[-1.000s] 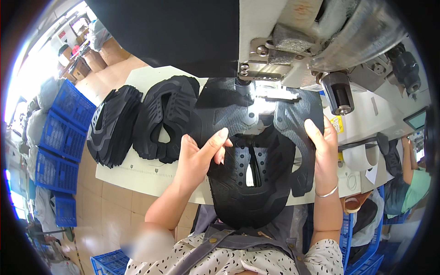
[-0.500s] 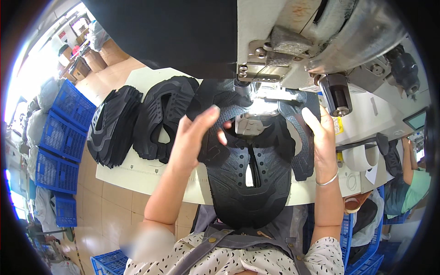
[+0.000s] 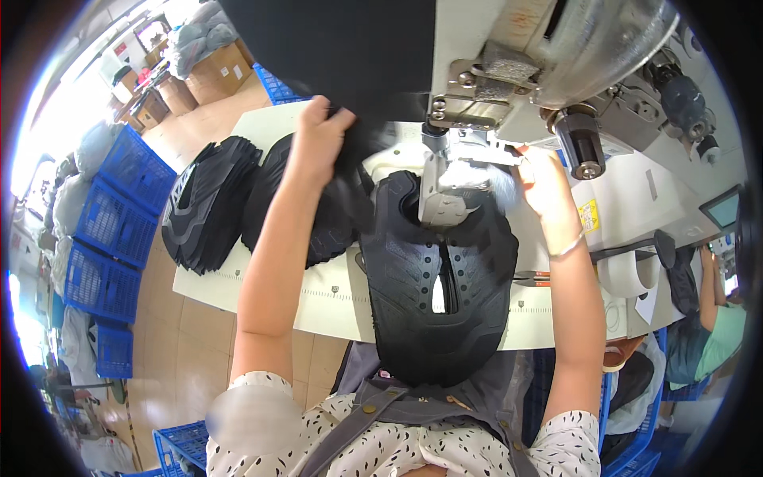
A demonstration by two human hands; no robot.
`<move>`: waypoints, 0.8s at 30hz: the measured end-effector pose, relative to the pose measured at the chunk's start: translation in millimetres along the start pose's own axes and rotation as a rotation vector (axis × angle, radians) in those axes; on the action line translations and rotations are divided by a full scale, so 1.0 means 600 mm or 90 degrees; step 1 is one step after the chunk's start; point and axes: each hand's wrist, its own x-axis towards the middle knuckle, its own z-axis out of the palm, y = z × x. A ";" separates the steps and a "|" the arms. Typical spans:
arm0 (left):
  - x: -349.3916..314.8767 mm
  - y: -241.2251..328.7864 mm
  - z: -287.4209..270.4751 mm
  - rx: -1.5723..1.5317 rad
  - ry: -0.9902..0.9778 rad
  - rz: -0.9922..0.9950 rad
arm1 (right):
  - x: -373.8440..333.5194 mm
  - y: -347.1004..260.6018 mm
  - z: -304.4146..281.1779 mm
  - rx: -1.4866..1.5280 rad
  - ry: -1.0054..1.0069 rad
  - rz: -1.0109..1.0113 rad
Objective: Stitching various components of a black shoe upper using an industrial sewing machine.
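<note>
My left hand (image 3: 318,143) is closed on the edge of a black shoe upper (image 3: 350,187), which is smeared by motion left of the sewing machine's needle area. My right hand (image 3: 547,187) is beside the sewing head (image 3: 477,147), fingertips pinched together close to its bright metal parts; what they grip is too small to tell. Between my forearms lies a stack of black shoe uppers (image 3: 433,334) with lace holes and a central slit, overhanging the table's near edge. A metal part (image 3: 443,195) of the machine stands at the opening of this stack.
More black uppers (image 3: 208,207) are piled at the left of the pale table (image 3: 230,282). Red-handled snips (image 3: 532,277) lie by my right forearm. Blue crates (image 3: 103,226) stand at the far left. A dark thread spool (image 3: 579,143) hangs on the machine. A person in green (image 3: 719,334) sits at right.
My left hand has moved up and left, carrying the upper away from the needle area. My right hand has let go of the upper's right side and moved up to the sewing head.
</note>
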 end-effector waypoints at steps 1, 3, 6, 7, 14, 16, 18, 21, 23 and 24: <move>-0.005 -0.005 -0.022 -0.061 0.025 0.020 | 0.007 0.005 -0.007 0.048 0.043 0.082; -0.017 -0.033 -0.100 -0.128 0.072 -0.007 | 0.003 0.004 0.029 0.099 0.106 0.094; -0.054 -0.109 -0.202 0.089 0.139 -0.148 | -0.028 0.032 -0.010 -0.112 -0.014 0.051; -0.067 -0.140 -0.234 0.213 0.163 -0.183 | -0.046 0.032 0.002 -0.107 -0.025 0.054; -0.057 -0.164 -0.266 0.746 0.177 0.035 | -0.165 0.011 0.011 -0.791 0.041 -0.095; -0.038 -0.166 -0.259 0.743 0.169 0.022 | -0.175 0.015 0.009 -0.779 0.037 -0.053; -0.030 -0.170 -0.261 0.756 0.165 0.003 | -0.178 0.017 0.005 -0.699 0.028 0.018; -0.050 -0.152 -0.222 0.858 0.215 0.060 | -0.179 0.025 0.001 -0.688 0.048 -0.005; -0.092 -0.118 -0.177 0.858 0.221 0.234 | -0.174 0.031 -0.004 -0.659 0.053 -0.014; -0.114 -0.096 -0.140 0.800 0.183 0.282 | -0.169 0.036 -0.015 -0.665 0.070 -0.008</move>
